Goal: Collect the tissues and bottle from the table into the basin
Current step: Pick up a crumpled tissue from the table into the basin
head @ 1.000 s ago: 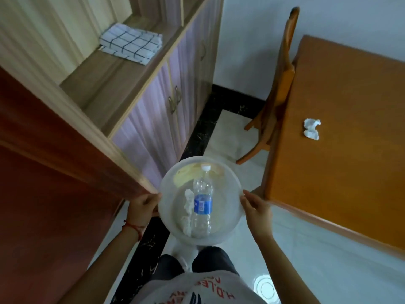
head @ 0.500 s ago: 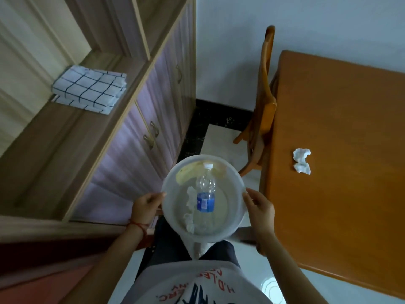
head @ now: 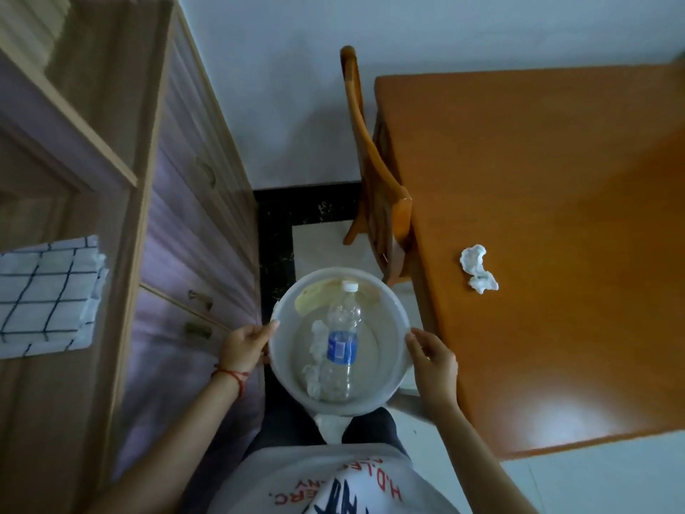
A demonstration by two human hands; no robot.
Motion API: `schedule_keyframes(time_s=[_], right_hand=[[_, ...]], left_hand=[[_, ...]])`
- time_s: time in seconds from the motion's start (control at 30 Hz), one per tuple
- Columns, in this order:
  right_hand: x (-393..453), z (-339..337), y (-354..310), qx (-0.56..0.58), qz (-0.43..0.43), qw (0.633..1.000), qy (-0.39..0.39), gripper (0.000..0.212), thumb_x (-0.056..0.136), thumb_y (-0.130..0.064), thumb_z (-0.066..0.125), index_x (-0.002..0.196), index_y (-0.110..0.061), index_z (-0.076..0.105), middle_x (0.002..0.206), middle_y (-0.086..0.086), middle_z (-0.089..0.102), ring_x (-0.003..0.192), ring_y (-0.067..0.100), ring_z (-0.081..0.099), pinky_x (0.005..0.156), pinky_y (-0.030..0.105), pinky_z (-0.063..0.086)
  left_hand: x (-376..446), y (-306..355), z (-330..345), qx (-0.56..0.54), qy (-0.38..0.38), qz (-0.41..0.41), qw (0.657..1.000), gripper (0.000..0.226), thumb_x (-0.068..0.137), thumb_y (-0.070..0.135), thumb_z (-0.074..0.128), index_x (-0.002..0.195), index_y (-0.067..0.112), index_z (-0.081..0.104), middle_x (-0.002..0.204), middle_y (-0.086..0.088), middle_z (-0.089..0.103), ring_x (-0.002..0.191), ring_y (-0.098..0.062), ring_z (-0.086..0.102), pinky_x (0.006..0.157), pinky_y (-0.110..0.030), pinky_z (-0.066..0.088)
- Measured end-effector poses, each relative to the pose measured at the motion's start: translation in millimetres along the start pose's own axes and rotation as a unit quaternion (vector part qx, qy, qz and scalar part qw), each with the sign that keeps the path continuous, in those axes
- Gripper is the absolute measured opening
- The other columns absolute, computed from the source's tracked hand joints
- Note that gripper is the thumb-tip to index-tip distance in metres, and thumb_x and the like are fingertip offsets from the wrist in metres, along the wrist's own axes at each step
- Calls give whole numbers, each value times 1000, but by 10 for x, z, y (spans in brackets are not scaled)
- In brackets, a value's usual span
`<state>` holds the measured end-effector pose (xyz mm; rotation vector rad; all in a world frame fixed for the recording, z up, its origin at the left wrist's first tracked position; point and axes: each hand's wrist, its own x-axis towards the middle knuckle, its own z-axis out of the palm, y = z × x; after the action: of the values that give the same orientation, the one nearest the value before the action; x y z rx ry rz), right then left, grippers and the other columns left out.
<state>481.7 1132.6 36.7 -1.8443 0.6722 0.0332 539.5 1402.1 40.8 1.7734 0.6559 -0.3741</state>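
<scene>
I hold a round translucent white basin [head: 387,309] in front of my body. My left hand [head: 244,346] grips its left rim and my right hand [head: 432,359] grips its right rim. Inside the basin lies a clear plastic bottle [head: 343,343] with a blue label and white cap. Crumpled white tissues [head: 315,356] lie beside the bottle on its left. One more crumpled white tissue [head: 478,268] rests on the orange wooden table [head: 556,217], near its left edge, to the upper right of the basin.
A wooden chair [head: 374,172] stands tucked against the table's left side, just beyond the basin. On the left is a cabinet [head: 192,224] with purple doors; a folded checked cloth [head: 44,294] lies on its shelf. Tiled floor runs between cabinet and table.
The view has swung right and downward, so the cabinet and cloth slid left and the table came nearer. The basin stays held in both hands with its contents unmoved.
</scene>
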Motion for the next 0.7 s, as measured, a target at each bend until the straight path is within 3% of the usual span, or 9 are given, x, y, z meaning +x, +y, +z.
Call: schedule_keyframes(time_s=[0.1, 0.17, 0.33, 0.43, 0.6, 0.7], right_hand=[[-32, 76, -30, 12, 25, 999, 33, 23, 89, -21, 55, 108, -12, 64, 87, -14, 62, 83, -1, 58, 64, 12, 40], [-47, 99, -31, 19, 39, 997, 58, 22, 89, -21, 55, 107, -13, 64, 86, -17, 61, 81, -1, 58, 63, 11, 40], [-60, 81, 29, 35, 77, 990, 111, 22, 89, -23, 55, 105, -13, 65, 86, -12, 64, 80, 3, 61, 67, 17, 49], [-42, 38, 105, 34, 91, 987, 132, 22, 89, -24, 55, 105, -13, 65, 87, -10, 65, 80, 5, 62, 63, 13, 46], [7, -41, 145, 28, 108, 983, 145, 19, 90, -22, 53, 104, -15, 65, 91, -5, 64, 81, 5, 60, 69, 18, 50], [26, -79, 152, 28, 110, 983, 146, 19, 90, -21, 53, 104, -16, 65, 92, -4, 64, 80, 3, 60, 69, 18, 52]], left_hand=[[214, 160, 14, 45, -28, 18, 998, 35, 82, 26, 63, 55, 5, 55, 48, -6, 56, 45, -16, 55, 35, -14, 44], [326, 221, 61, 61, -49, 28, 997, 33, 82, 27, 63, 58, 7, 55, 54, -8, 58, 52, -20, 58, 37, -14, 46], [486, 337, 262, 98, -77, 52, 991, 31, 81, 25, 64, 57, 8, 55, 55, -10, 55, 51, -18, 55, 34, -10, 42], [558, 379, 369, 114, -90, 54, 988, 31, 80, 25, 66, 56, 9, 56, 53, -9, 54, 41, -9, 54, 35, -12, 45], [652, 391, 522, 117, -101, 51, 987, 32, 78, 28, 68, 56, 7, 57, 55, -12, 56, 54, -25, 56, 50, -29, 55], [671, 418, 580, 136, -106, 67, 983, 33, 78, 29, 68, 57, 6, 58, 57, -14, 59, 54, -25, 59, 47, -28, 55]])
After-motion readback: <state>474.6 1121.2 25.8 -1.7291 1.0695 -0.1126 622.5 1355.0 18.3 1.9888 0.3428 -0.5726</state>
